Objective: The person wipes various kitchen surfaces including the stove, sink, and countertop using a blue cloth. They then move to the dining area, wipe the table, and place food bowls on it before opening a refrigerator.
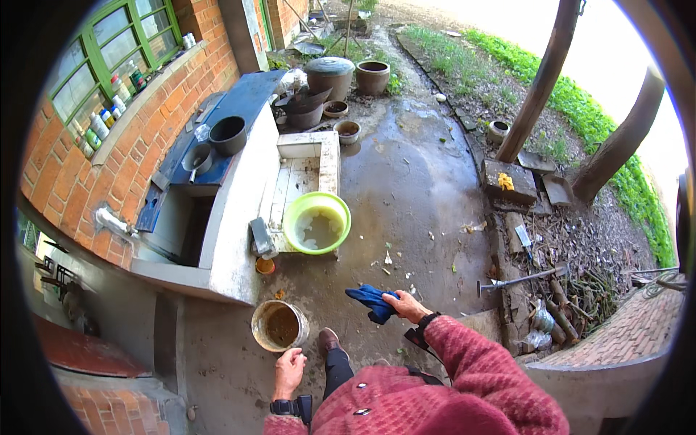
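Observation:
My right hand (409, 308) is closed on a bunched dark blue cloth (373, 302), held out above the wet concrete floor. My left hand (290, 372) hangs just below a round bucket (256, 333) of murky brown liquid; its fingers are curled, and whether they touch the rim or hold anything is unclear. A lime-green plastic basin (345, 228) with cloudy water and pale shapes in it rests on the edge of a low tiled trough (329, 163). A grey block (262, 237) lies beside the basin, above a small orange container (265, 266).
On the left, a dark pot (228, 137) and a long-handled pan (197, 159) stand on a blue-topped counter (248, 92). Lidded jars and bowls sit farther off. At the right are wooden posts (544, 81), a stone block (508, 190), a long-handled tool (516, 280) and sticks.

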